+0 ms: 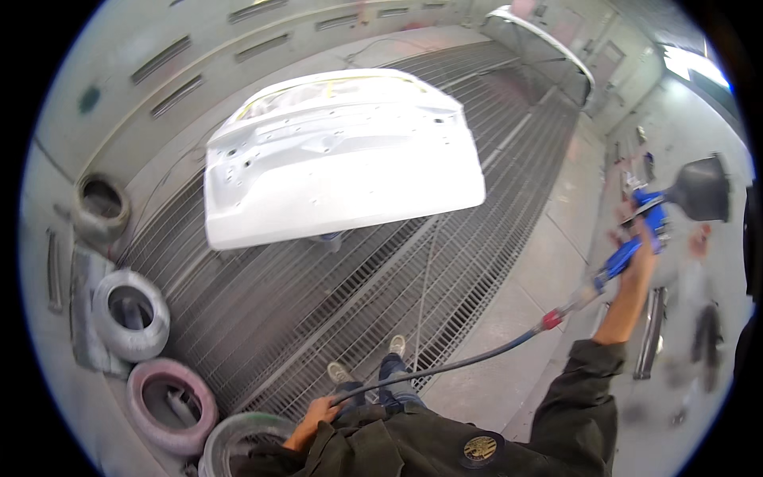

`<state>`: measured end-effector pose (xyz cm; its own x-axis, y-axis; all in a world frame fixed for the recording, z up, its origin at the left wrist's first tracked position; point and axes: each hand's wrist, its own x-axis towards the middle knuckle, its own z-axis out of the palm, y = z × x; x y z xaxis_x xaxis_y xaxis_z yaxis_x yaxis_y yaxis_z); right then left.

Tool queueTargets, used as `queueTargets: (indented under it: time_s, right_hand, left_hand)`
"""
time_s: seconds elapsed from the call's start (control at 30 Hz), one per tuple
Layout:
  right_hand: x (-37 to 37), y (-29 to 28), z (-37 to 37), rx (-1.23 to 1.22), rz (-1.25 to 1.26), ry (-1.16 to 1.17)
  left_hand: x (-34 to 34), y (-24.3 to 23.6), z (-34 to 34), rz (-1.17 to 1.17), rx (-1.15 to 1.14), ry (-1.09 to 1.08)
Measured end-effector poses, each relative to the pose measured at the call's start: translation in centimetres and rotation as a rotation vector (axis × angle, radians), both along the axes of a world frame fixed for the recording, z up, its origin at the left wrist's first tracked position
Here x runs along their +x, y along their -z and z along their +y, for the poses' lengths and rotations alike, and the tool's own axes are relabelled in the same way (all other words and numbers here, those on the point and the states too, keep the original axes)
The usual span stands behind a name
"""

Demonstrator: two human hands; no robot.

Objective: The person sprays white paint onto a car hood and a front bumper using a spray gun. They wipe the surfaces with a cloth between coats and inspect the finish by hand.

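My right hand (640, 245), raised at the right near the wall, is wrapped round a blue spray gun (653, 215) with a dark cup (701, 191) on it. From a red coupling (551, 319) below the gun's handle, a dark air hose (461, 366) sags back toward my body. Down at waist height my left hand (319, 415) is closed on that hose. In front of me a glossy white car tailgate (358, 179) is held above the floor, with small holes and yellow tape along its upper opening. Its stand is mostly hidden underneath.
Slatted metal grating (334, 310) covers the floor under my shoes. Several tyres, among them a grey one (151, 350) and a pinkish one (147, 397), line the left wall. A white curved car part (556, 44) stands at the back right. Tools hang along the right wall (679, 262).
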<state>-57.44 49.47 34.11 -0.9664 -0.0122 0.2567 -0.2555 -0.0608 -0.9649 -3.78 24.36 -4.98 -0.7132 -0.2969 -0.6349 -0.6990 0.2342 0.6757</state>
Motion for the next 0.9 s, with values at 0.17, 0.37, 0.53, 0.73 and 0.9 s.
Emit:
queueTargets:
  time_s: [0.17, 0.37, 0.53, 0.73, 0.9]
  right_hand:
    - [4.8, 10.4, 4.0, 0.130, -0.237, 0.116]
    - [7.2, 18.9, 8.1, 0.126, -0.326, 0.314]
    - [7.9, 19.2, 8.4, 0.092, -0.328, 0.394]
    - [7.0, 19.7, 9.7, 0.112, -0.343, 0.433]
    - [6.4, 19.8, 10.0, 0.074, -0.303, 0.419]
  left_hand:
    - [1.4, 4.4, 0.1, -0.044, -0.285, -0.150]
    - [0.5, 4.6, -1.3, -0.033, -0.305, -0.208]
    - [-0.3, 4.4, -1.7, -0.013, -0.450, -0.126]
    - [-1.3, 5.1, -2.0, -0.012, -0.384, -0.149]
    - [-3.5, 3.8, -1.3, -0.100, -0.414, -0.122]
